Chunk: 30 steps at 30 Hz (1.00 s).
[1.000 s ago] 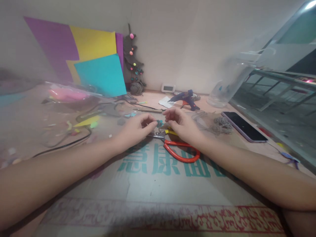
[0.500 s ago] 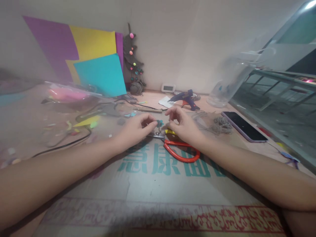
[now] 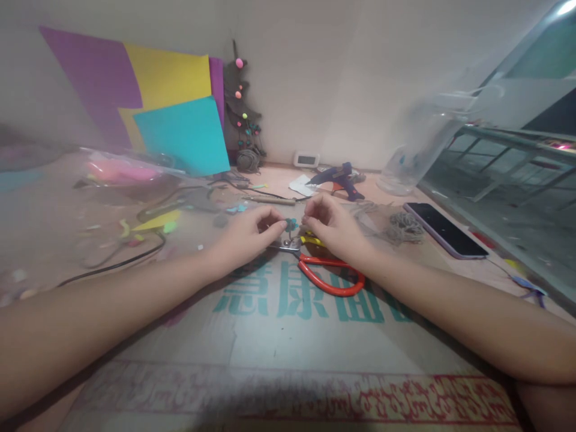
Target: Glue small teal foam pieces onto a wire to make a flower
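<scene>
Between thumb and forefinger, my left hand [image 3: 256, 234] pinches a small teal and grey flower-like piece [image 3: 293, 224]. Just to the right of that piece, my right hand [image 3: 330, 225] is closed in a pinch; whatever its fingertips hold, if anything, is too small to make out. Scissors with red handles [image 3: 333, 290] lie under both hands, their blades partly covered by my left hand. A small yellow piece [image 3: 311, 240] shows beside the scissors, below my right fingers.
A dark blue glue gun [image 3: 337, 177] rests at the back by a white digital display [image 3: 306, 159]. On the right are a grey yarn bundle [image 3: 405, 228], a phone [image 3: 443, 231] and a clear plastic jug [image 3: 407, 162]. Coloured sheets [image 3: 182, 138] lean on the wall, left of a decorated small tree [image 3: 243, 114].
My right thumb and forefinger have drawn together into a pinch beside the teal piece. My left hand keeps its hold and has barely moved.
</scene>
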Motion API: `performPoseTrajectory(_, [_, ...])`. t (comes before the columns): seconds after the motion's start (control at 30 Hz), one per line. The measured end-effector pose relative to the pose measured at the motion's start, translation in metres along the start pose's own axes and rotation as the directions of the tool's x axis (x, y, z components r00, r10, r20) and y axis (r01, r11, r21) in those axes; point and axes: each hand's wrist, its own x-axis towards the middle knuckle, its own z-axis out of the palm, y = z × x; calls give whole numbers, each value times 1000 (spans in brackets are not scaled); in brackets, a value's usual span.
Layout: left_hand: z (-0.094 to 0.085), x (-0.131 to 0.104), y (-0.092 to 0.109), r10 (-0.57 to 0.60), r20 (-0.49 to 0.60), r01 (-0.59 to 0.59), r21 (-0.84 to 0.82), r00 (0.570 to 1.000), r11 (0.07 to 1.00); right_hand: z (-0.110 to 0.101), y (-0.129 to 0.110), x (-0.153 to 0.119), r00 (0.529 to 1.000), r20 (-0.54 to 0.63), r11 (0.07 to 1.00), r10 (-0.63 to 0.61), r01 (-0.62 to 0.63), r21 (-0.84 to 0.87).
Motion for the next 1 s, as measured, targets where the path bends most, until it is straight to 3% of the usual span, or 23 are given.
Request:
performPoseTrajectory(0.23, [0,-1,0,-1,3,1,-6,1000,1000,1,4,0,998,51,994,27,-32,108])
performPoseTrajectory(0.47, [-1,-1,1,-6,-1,6,14,1000,1000,-1,5,0,998,15,995,-68,69,-73])
performPoseTrajectory(0.73, [0,-1,1,-8,5,8,9,1000,1000,-2,-1,0,998,9,976,-65,65,-209])
performPoseTrajectory(1.0, [-1,-1,2,-4,7,4,17,1000,1000,-1,1,0,999,52,999,3,-1,-34])
